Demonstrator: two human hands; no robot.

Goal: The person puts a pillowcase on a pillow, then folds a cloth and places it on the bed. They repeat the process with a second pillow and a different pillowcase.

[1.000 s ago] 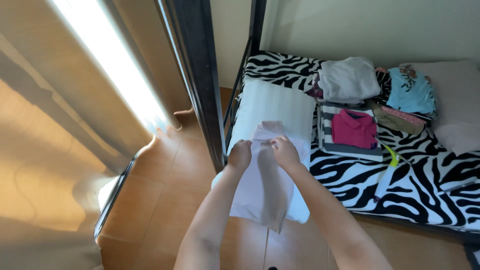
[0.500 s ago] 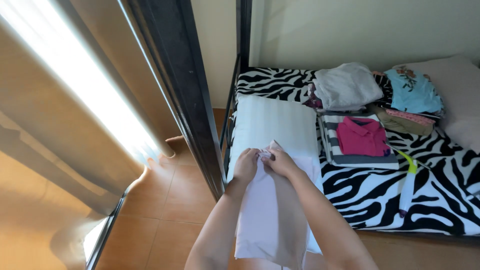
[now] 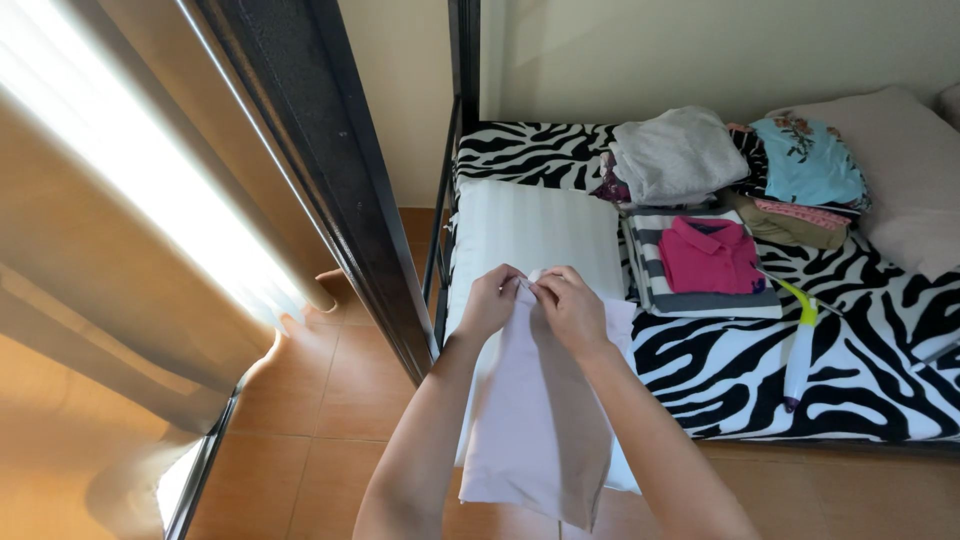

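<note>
My left hand (image 3: 490,301) and my right hand (image 3: 567,308) pinch the top edge of a pale lilac garment (image 3: 540,420), which hangs down between my forearms toward the floor. The hands are close together, just above the near left corner of the bed. Behind them a white folded cloth (image 3: 535,230) lies flat on the zebra-print bedsheet (image 3: 740,370).
On the bed lie a pink polo shirt (image 3: 708,256) on a striped folded piece (image 3: 650,270), a grey garment (image 3: 678,155), a light blue top (image 3: 808,160), a pillow (image 3: 915,180) and a green-and-white hanger (image 3: 802,345). A dark bed-frame post (image 3: 335,170) and a curtain (image 3: 110,200) stand at left; tiled floor (image 3: 320,400) below.
My hands have drawn closer together at the garment's top edge, and the garment hangs narrower. The view has shifted up and right, showing more of the bed.
</note>
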